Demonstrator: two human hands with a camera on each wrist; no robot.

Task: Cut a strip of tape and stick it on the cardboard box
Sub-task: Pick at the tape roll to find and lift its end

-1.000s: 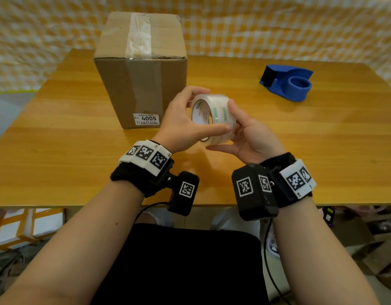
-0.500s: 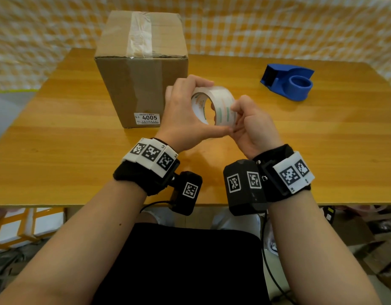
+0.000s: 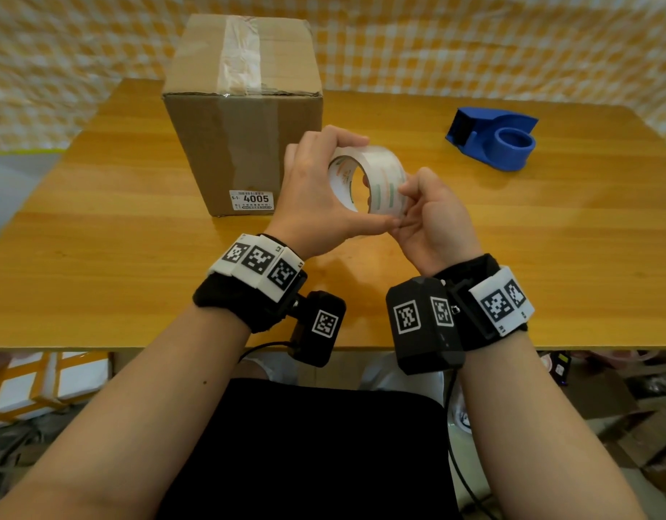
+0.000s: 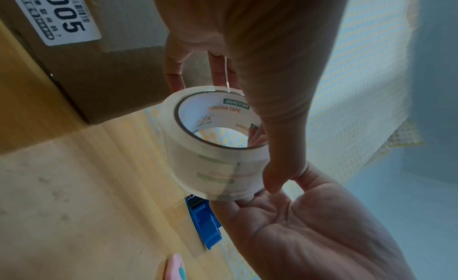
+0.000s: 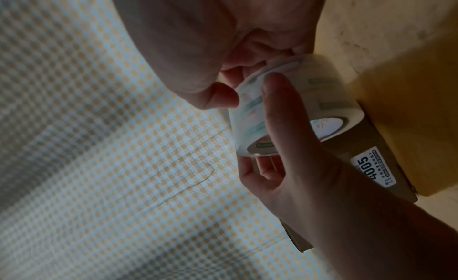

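Note:
A roll of clear tape (image 3: 380, 174) is held above the wooden table (image 3: 99, 257), just right of the cardboard box (image 3: 245, 118). My left hand (image 3: 312, 189) grips the roll, fingers over its top and thumb under it. My right hand (image 3: 414, 204) has its fingers curled against the roll's right face, with the thumb on the outer layer. The left wrist view shows the roll (image 4: 213, 147) with the right hand's fingertips (image 4: 247, 201) at its lower edge. In the right wrist view the right thumb (image 5: 218, 96) touches the roll (image 5: 310, 92). No loose tape end shows.
A blue tape dispenser (image 3: 496, 138) stands at the table's back right, apart from both hands. The box carries a white label (image 3: 252, 200) and a clear tape strip over its top. A checked cloth (image 3: 474, 43) hangs behind the table.
Both hands have lifted the roll a little and turned its hole more toward me. The right hand's fingers, straight a second ago, have curled in against the roll.

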